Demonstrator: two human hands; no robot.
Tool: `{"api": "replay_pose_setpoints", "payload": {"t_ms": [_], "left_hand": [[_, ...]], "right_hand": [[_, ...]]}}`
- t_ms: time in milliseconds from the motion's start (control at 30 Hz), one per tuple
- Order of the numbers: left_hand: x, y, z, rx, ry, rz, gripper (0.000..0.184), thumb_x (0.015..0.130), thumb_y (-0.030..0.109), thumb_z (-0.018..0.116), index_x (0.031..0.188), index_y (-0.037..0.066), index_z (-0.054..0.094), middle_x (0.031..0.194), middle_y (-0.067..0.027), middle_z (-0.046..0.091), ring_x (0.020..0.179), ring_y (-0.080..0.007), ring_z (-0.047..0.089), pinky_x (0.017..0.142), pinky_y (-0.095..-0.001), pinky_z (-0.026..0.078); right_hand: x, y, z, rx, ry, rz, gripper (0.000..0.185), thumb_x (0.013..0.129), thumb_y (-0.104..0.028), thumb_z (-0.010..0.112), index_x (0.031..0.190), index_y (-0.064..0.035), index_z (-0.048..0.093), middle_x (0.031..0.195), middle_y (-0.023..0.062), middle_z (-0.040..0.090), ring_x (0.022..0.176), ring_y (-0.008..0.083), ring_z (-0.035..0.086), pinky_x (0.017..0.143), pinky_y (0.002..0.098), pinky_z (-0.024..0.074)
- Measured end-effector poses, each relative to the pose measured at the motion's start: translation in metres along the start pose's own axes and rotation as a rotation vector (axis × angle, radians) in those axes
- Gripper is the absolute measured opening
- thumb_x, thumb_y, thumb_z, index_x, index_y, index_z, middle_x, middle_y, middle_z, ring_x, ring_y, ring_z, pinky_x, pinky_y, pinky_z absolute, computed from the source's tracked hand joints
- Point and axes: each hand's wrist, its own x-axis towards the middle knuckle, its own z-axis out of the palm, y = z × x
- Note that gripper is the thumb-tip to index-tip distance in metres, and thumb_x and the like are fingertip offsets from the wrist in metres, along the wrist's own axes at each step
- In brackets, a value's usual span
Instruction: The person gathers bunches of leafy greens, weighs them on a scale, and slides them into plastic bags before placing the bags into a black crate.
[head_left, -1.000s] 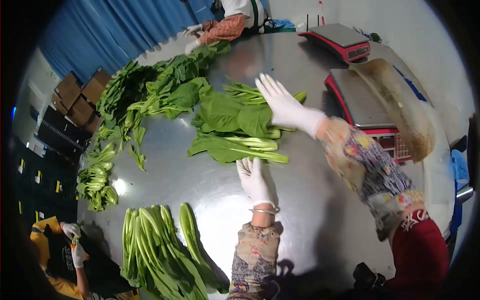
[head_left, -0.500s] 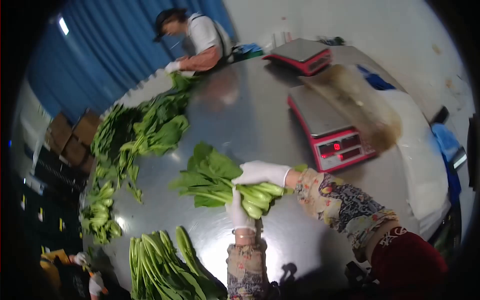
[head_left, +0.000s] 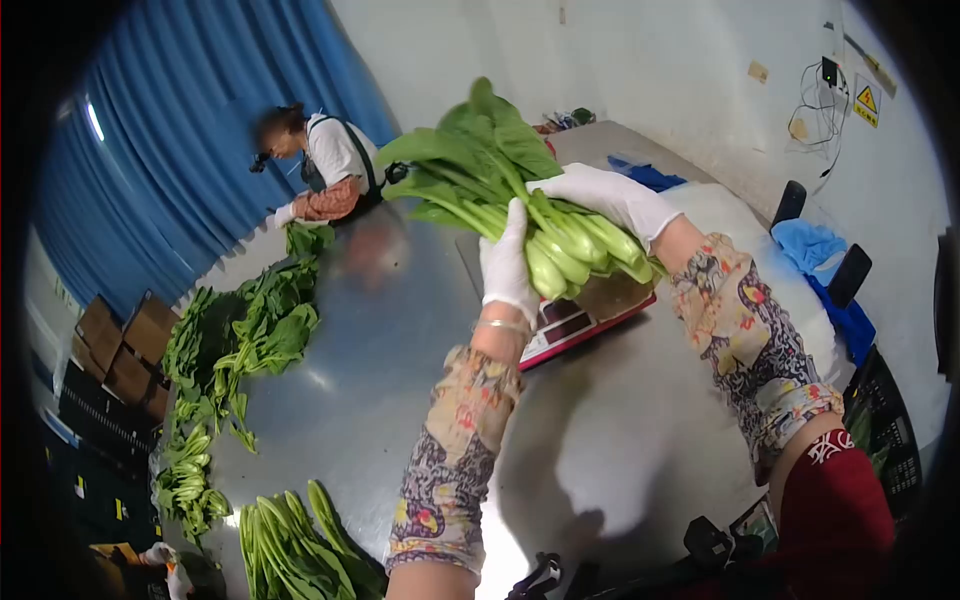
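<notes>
A bunch of leafy greens (head_left: pixel 560 245) with pale green stems is held up between my two white-gloved hands. My left hand (head_left: pixel 508 262) wraps its near side, thumb up against the stems. From the right, my right hand (head_left: pixel 610 198) closes over the top of the stems. The leaves point up and to the left. Under the bunch is a red scale (head_left: pixel 590 328), mostly hidden by the greens and my hands.
Piles of greens (head_left: pixel 265 320) line the table's left edge, and another bundle (head_left: pixel 300 545) lies at the front. Across the metal table (head_left: pixel 390 400) a co-worker (head_left: pixel 335 165) handles greens. White plastic sheeting (head_left: pixel 735 290) and a blue cloth (head_left: pixel 645 172) lie at the right.
Both hands have lifted the bunch off the low spot over the table and carried it up and right, over the scale. My view has shifted too.
</notes>
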Motion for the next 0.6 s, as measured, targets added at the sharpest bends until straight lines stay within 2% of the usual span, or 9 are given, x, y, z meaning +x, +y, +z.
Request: {"api": "replay_pose_setpoints", "payload": {"t_ms": [100, 200, 267, 333, 400, 433, 500, 567, 600], "left_hand": [[0.063, -0.049, 0.008, 0.156, 0.31, -0.228, 0.055, 0.082, 0.037, 0.069, 0.117, -0.002, 0.051, 0.106, -0.0132, 0.061, 0.091, -0.0246, 0.061, 0.076, -0.0375, 0.052], [0.131, -0.127, -0.042, 0.63, 0.568, -0.281, 0.049, 0.082, 0.031, 0.07, 0.113, -0.003, 0.054, 0.108, -0.0132, 0.061, 0.088, -0.0259, 0.061, 0.077, -0.0392, 0.051], [0.145, -0.151, -0.072, 0.768, 0.576, -0.331, 0.04, 0.081, 0.017, 0.07, 0.111, -0.005, 0.055, 0.107, -0.0152, 0.062, 0.087, -0.0278, 0.062, 0.077, -0.0401, 0.051], [0.138, -0.158, -0.099, 0.67, 0.461, -0.311, 0.034, 0.079, 0.006, 0.07, 0.107, -0.006, 0.055, 0.102, -0.0176, 0.062, 0.086, -0.0304, 0.062, 0.076, -0.0413, 0.052], [0.08, -0.098, -0.049, 0.545, 0.307, -0.208, 0.029, 0.079, 0.0, 0.066, 0.104, -0.006, 0.052, 0.098, -0.0182, 0.062, 0.085, -0.0315, 0.063, 0.073, -0.0429, 0.054], [0.07, -0.087, -0.048, 0.456, 0.279, -0.237, 0.03, 0.08, -0.001, 0.064, 0.107, -0.004, 0.05, 0.1, -0.0177, 0.061, 0.086, -0.0309, 0.063, 0.072, -0.0435, 0.054], [0.051, -0.071, -0.041, 0.394, 0.262, -0.265, 0.031, 0.081, 0.0, 0.064, 0.108, -0.002, 0.049, 0.102, -0.0169, 0.06, 0.086, -0.0304, 0.063, 0.074, -0.0425, 0.054], [0.048, -0.079, -0.049, 0.335, 0.258, -0.238, 0.028, 0.084, 0.003, 0.062, 0.109, -0.001, 0.05, 0.104, -0.015, 0.06, 0.091, -0.0287, 0.061, 0.077, -0.041, 0.052], [0.051, -0.084, -0.055, 0.296, 0.278, -0.248, 0.027, 0.085, 0.003, 0.061, 0.109, -0.001, 0.05, 0.105, -0.0148, 0.06, 0.093, -0.0283, 0.06, 0.078, -0.0405, 0.051]], "right_hand": [[0.04, 0.038, -0.05, -0.186, 0.081, 0.12, 0.04, 0.084, -0.031, 0.06, 0.102, 0.0042, 0.064, 0.097, 0.0133, 0.067, 0.083, 0.0196, 0.064, 0.075, 0.0314, 0.0497], [0.069, 0.077, -0.061, -0.461, 0.135, 0.112, 0.051, 0.078, -0.037, 0.065, 0.105, 0.0059, 0.063, 0.101, 0.0185, 0.066, 0.086, 0.0266, 0.064, 0.079, 0.0345, 0.0489], [0.104, 0.116, -0.055, -0.528, 0.175, 0.084, 0.058, 0.074, -0.043, 0.068, 0.106, 0.0049, 0.062, 0.104, 0.0227, 0.064, 0.093, 0.0337, 0.063, 0.082, 0.037, 0.0483], [0.11, 0.128, -0.066, -0.575, 0.166, 0.059, 0.073, 0.072, -0.048, 0.069, 0.112, 0.0106, 0.055, 0.109, 0.0252, 0.061, 0.098, 0.0328, 0.061, 0.085, 0.0361, 0.047], [0.116, 0.124, -0.065, -0.616, 0.147, 0.095, 0.088, 0.068, -0.052, 0.071, 0.12, 0.0143, 0.046, 0.115, 0.0286, 0.057, 0.103, 0.0372, 0.058, 0.089, 0.0371, 0.0457], [0.094, 0.1, -0.056, -0.701, 0.211, 0.115, 0.09, 0.069, -0.053, 0.07, 0.122, 0.0144, 0.044, 0.119, 0.0307, 0.054, 0.111, 0.0351, 0.055, 0.091, 0.0364, 0.0447], [0.088, 0.114, -0.036, -1.086, 0.707, -0.172, 0.085, 0.072, -0.05, 0.069, 0.126, 0.0105, 0.042, 0.117, 0.0275, 0.055, 0.112, 0.0342, 0.054, 0.091, 0.0373, 0.0444], [0.051, 0.095, -0.031, -1.073, 0.567, -0.278, 0.069, 0.075, -0.045, 0.067, 0.12, 0.0041, 0.05, 0.111, 0.022, 0.058, 0.109, 0.0323, 0.054, 0.088, 0.0387, 0.0451], [0.032, 0.096, -0.022, -1.116, 0.515, -0.312, 0.054, 0.076, -0.042, 0.067, 0.109, 0.0002, 0.056, 0.1, 0.016, 0.061, 0.096, 0.0331, 0.058, 0.082, 0.0408, 0.0469]]}}
